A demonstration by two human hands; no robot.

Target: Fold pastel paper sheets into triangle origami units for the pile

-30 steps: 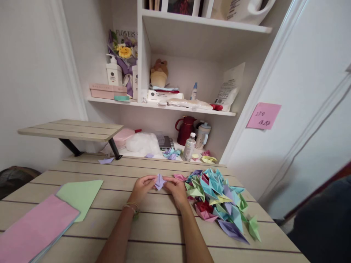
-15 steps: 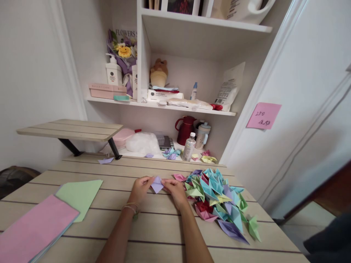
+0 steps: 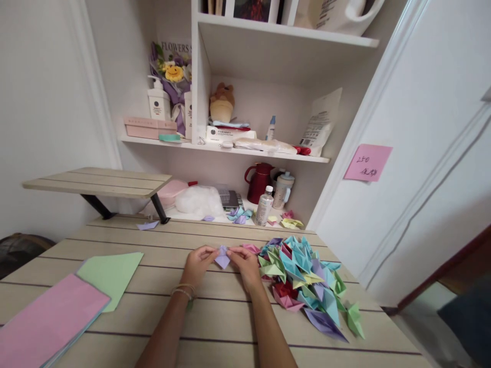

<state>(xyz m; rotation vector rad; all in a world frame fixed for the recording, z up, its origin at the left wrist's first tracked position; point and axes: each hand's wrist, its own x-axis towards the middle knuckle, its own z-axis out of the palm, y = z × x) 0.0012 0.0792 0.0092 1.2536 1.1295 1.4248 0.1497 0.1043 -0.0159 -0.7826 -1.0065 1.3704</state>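
A small purple folded paper (image 3: 222, 257) is pinched between both hands just above the wooden table (image 3: 215, 312). My left hand (image 3: 197, 266) grips its left side with closed fingers; a thin bracelet sits on that wrist. Gripping the paper's right side, my right hand (image 3: 242, 265) has its fingers pressed together. Just right of the hands lies a heap of folded paper shapes (image 3: 307, 278) in blue, green, purple, yellow and red.
A stack of pink sheets (image 3: 49, 319) and a green sheet (image 3: 109, 273) lie at the table's left. A raised wooden shelf (image 3: 95, 182) stands behind. White shelving holds a red jug (image 3: 260, 182), a bottle (image 3: 264, 206) and a cup. A pink note (image 3: 368, 162) hangs on the wall.
The purple paper has turned slightly between the fingers, its point now hanging downward. The hands stayed in place. The dark shape at the lower right has moved lower.
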